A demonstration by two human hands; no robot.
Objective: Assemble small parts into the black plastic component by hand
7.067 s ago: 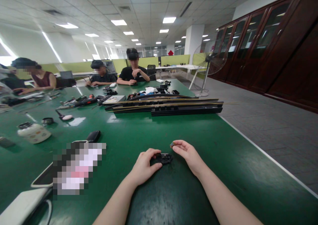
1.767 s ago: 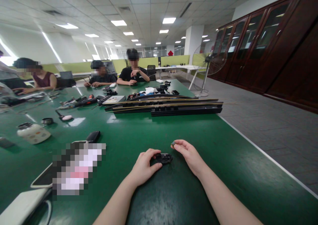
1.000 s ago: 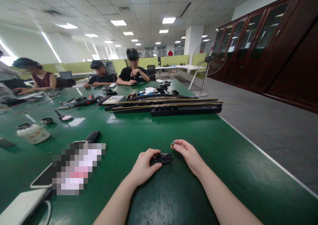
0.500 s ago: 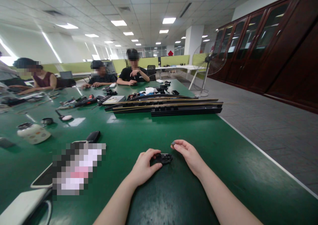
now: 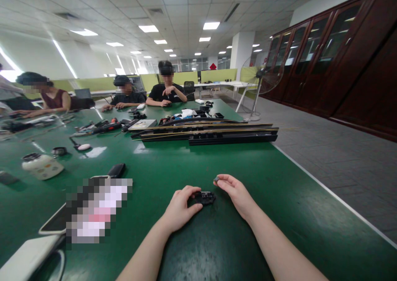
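Observation:
My left hand (image 5: 180, 206) rests on the green table (image 5: 279, 206), its fingers closed on the left end of a small black part (image 5: 204, 197) that lies on the table. My right hand (image 5: 235, 191) hovers just right of that part, thumb and forefinger pinched on a tiny grey piece (image 5: 216, 178) held above the part's right end. Both forearms reach in from the bottom edge.
Long black rails with thin brass rods (image 5: 211, 133) lie across the table farther back. A black pouch (image 5: 116, 170), a white jar (image 5: 41, 166) and a white device (image 5: 27, 258) sit at the left. Three people (image 5: 166, 91) sit at the far end. The table's right edge borders grey floor.
Almost nothing has changed; both hands keep their grips in the same spots. A person's arm at the far left has shifted slightly.

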